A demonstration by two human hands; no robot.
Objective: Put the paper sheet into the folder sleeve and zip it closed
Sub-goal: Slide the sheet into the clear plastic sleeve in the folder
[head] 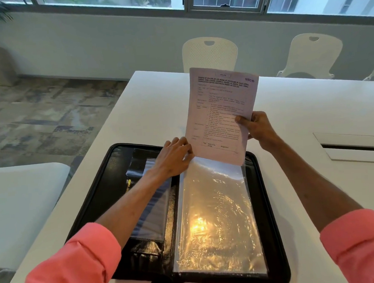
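The paper sheet [221,108] is pinched upright between thumb and fingers of the right hand [257,128], its lower edge lying just beside the fingers of the left hand [174,157], which are curled on the mouth of the folder sleeve [214,216] so that it is held open.

A black rectangular zip-around fabric folder [264,202] is lying open on the near end of a white flat-topped table [289,117]. A clear crinkled plastic sleeve [214,216] is lying on the folder's right half, and a smaller clear plastic pocket [150,200] is sitting on its left half. A white printed paper sheet [221,108] is standing upright at the sleeve's far end, its lower edge meeting the sleeve's opening. The left hand [174,157] is touching the sleeve's far left corner, just beside the sheet. The right hand [257,128] is gripping the sheet's right edge. Two white perforated plastic chairs [209,52] are standing behind the table. A rectangular recessed hatch [355,146] is sitting in the tabletop, right of the folder.
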